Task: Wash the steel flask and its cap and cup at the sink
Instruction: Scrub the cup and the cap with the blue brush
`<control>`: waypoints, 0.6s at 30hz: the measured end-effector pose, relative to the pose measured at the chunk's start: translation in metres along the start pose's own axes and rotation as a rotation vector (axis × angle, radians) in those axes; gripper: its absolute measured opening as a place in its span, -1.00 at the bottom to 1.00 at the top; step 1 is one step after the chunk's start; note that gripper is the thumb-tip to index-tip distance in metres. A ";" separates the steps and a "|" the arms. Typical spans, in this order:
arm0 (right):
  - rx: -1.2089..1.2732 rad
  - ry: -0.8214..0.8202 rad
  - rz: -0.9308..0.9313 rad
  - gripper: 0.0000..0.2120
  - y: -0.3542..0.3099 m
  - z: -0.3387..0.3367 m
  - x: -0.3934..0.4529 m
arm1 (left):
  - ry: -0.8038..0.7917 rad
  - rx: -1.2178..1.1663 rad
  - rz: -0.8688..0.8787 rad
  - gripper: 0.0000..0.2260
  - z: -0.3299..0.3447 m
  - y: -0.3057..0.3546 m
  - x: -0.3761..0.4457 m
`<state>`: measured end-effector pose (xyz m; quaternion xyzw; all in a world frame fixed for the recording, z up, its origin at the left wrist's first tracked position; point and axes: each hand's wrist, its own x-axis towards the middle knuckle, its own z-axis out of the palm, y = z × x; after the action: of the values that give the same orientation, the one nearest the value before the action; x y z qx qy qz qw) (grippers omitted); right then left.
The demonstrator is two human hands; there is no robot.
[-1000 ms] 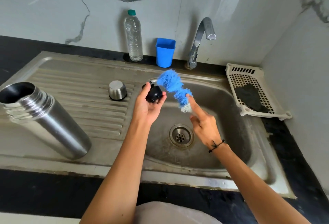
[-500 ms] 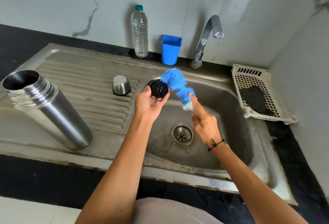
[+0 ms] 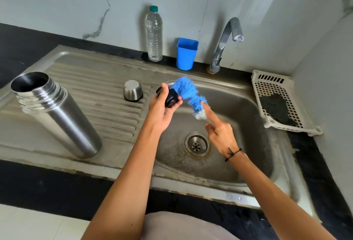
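Cap: we hold the small black round plastic cap (image 3: 171,98) in our left hand (image 3: 162,109), thumb on its far side and fingers curled under it, over the left edge of the steel sink basin (image 3: 254,144).
Brush: the fluffy blue bristle brush with a white tip at its near end (image 3: 188,95) sits just right of the cap, its far bristles touching the cap's open face.
Brush axis: it runs from far-left down to near-right — toward our right hand (image 3: 221,134).
Right hand: the forefinger lies straight along the brush's near end, the other fingers curled under; we cannot see the handle, so we judge it is pinched there.
Key relation: cap to the left, brush to the right, both at the same height — the scrub needs only a short push leftward along the brush's axis.
Flask: the tall open steel flask (image 3: 55,113) stands on the ribbed drainboard (image 3: 107,110), near left, well apart from both hands.
Cup: the small steel cup (image 3: 133,90) sits upside down on the drainboard, just left of the cap.
Tap: the steel tap (image 3: 225,43) at the far side shows no water running.
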<state>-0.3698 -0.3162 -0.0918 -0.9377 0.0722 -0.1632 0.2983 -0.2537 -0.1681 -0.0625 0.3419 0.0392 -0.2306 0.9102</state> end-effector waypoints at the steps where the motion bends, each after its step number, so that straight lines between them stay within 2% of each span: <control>1: 0.008 0.006 0.022 -0.24 0.001 -0.001 0.000 | 0.003 -0.001 -0.007 -0.82 0.001 0.000 0.000; 6: 0.065 0.020 -0.087 -0.25 -0.006 0.002 -0.005 | 0.022 -0.007 0.005 -0.77 -0.005 -0.002 0.006; 11: 0.082 0.017 0.086 -0.25 -0.004 -0.001 0.001 | 0.036 -0.130 -0.041 -0.79 -0.013 -0.003 0.009; 15: 0.052 -0.006 -0.101 -0.23 -0.011 0.000 0.000 | 0.091 -0.179 -0.049 -0.80 -0.011 -0.004 0.012; 18: 0.045 -0.015 -0.002 -0.23 -0.010 0.001 0.004 | 0.120 -0.232 -0.080 -0.76 -0.008 -0.004 0.010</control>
<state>-0.3655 -0.3087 -0.0861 -0.9320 0.0655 -0.1579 0.3195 -0.2461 -0.1695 -0.0734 0.2456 0.1339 -0.2399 0.9296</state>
